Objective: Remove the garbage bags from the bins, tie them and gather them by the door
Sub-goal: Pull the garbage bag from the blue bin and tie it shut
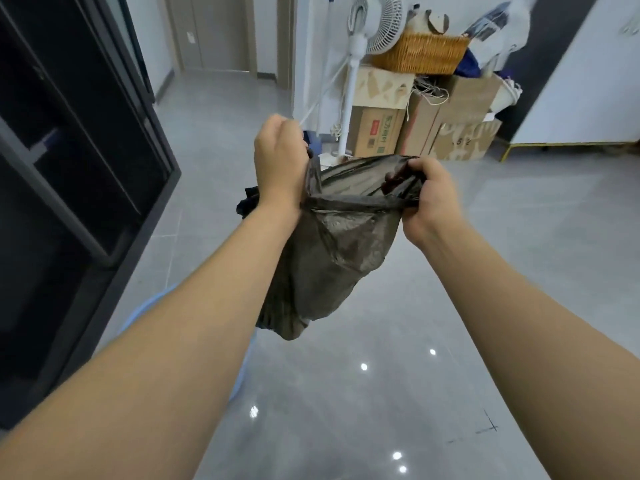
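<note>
Above the grey tiled floor point(363, 393), a dark garbage bag point(332, 258) hangs in the air between both hands. The left hand point(278, 168) has its grip closed on one side of the bag's top; the right hand point(424, 202) pinches the other side, pulling a twisted band across the mouth.

Can't see my left hand's point(280, 164) fingers, they're curled away behind the fist, so no idea how they hold the bag point(332, 251). Bag's contents are hidden by the dark plastic. A pale blue rim point(145, 313) peeks from under my left arm, mostly covered. Box point(375, 133) labels are too blurry to read.
</note>
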`<action>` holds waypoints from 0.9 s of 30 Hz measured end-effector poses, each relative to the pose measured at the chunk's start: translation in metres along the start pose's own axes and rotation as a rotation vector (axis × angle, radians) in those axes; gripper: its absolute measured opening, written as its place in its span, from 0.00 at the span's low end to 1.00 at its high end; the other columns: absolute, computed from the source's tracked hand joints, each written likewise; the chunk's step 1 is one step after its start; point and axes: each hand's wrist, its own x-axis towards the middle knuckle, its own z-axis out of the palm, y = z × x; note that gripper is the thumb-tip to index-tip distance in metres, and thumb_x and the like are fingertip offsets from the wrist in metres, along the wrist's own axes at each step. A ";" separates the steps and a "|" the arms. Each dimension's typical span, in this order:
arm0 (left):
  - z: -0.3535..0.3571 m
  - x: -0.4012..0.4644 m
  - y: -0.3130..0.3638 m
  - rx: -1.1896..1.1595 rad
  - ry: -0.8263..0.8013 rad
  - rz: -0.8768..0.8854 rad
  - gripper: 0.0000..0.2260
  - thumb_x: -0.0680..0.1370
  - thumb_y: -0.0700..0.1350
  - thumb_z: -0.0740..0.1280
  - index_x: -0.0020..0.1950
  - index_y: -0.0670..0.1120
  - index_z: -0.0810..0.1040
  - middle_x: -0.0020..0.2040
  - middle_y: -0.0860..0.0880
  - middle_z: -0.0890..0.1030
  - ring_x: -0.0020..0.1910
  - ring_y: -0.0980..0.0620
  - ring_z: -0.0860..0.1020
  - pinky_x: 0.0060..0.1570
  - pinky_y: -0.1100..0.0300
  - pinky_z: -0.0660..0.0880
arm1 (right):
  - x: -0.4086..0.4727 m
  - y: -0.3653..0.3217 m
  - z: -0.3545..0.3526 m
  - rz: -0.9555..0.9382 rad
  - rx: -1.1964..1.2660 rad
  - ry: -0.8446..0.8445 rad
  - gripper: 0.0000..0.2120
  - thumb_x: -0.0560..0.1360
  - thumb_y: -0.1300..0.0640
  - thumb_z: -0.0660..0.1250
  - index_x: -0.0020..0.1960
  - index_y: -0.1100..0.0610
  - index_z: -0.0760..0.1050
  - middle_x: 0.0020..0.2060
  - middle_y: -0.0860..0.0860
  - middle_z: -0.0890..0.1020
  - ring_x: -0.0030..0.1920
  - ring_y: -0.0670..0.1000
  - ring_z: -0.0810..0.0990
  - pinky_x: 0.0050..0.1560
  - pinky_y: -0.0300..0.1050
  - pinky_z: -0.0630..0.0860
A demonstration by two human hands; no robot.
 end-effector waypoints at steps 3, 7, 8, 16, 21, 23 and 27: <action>0.047 -0.013 -0.007 0.100 -0.047 0.011 0.09 0.72 0.39 0.57 0.33 0.47 0.63 0.31 0.49 0.68 0.31 0.51 0.65 0.35 0.55 0.63 | 0.014 -0.028 -0.045 0.004 -0.086 -0.008 0.08 0.74 0.63 0.59 0.36 0.60 0.72 0.29 0.54 0.77 0.31 0.52 0.78 0.40 0.46 0.76; 0.106 -0.041 -0.045 0.365 -0.177 0.027 0.10 0.76 0.41 0.56 0.34 0.47 0.65 0.31 0.51 0.69 0.33 0.52 0.67 0.35 0.54 0.63 | 0.030 -0.053 -0.113 0.077 -0.405 0.065 0.05 0.75 0.60 0.62 0.40 0.58 0.73 0.33 0.53 0.79 0.34 0.51 0.79 0.36 0.44 0.76; 0.121 -0.052 -0.058 0.429 -0.229 0.033 0.11 0.77 0.42 0.56 0.34 0.47 0.65 0.31 0.50 0.69 0.33 0.52 0.67 0.35 0.54 0.63 | 0.036 -0.055 -0.133 0.087 -0.484 0.093 0.04 0.74 0.60 0.64 0.41 0.58 0.73 0.35 0.54 0.79 0.36 0.51 0.78 0.35 0.44 0.76; 0.201 -0.144 -0.205 0.811 -0.823 -0.574 0.02 0.72 0.40 0.64 0.41 0.43 0.74 0.36 0.42 0.74 0.36 0.46 0.73 0.38 0.55 0.69 | 0.052 -0.021 -0.299 0.276 -1.240 0.010 0.04 0.71 0.66 0.60 0.41 0.59 0.67 0.42 0.58 0.72 0.38 0.55 0.70 0.36 0.46 0.66; 0.211 -0.174 -0.242 0.987 -1.239 -0.740 0.03 0.71 0.45 0.65 0.42 0.47 0.73 0.41 0.45 0.74 0.39 0.48 0.73 0.40 0.55 0.69 | 0.052 -0.001 -0.344 0.428 -1.254 0.015 0.12 0.73 0.68 0.54 0.51 0.59 0.72 0.45 0.60 0.75 0.39 0.60 0.76 0.36 0.50 0.78; 0.211 -0.170 -0.239 0.986 -1.230 -0.786 0.09 0.72 0.49 0.63 0.43 0.43 0.75 0.42 0.43 0.78 0.40 0.45 0.78 0.43 0.54 0.75 | 0.056 0.007 -0.344 0.453 -1.093 0.083 0.13 0.74 0.69 0.52 0.47 0.58 0.73 0.42 0.60 0.76 0.39 0.59 0.76 0.34 0.48 0.76; 0.187 -0.147 -0.236 1.203 -1.269 -1.034 0.16 0.78 0.51 0.58 0.56 0.40 0.74 0.46 0.39 0.83 0.37 0.41 0.82 0.42 0.51 0.81 | 0.067 0.020 -0.333 0.424 -0.667 0.304 0.19 0.72 0.75 0.48 0.37 0.59 0.73 0.33 0.58 0.76 0.33 0.56 0.74 0.31 0.42 0.74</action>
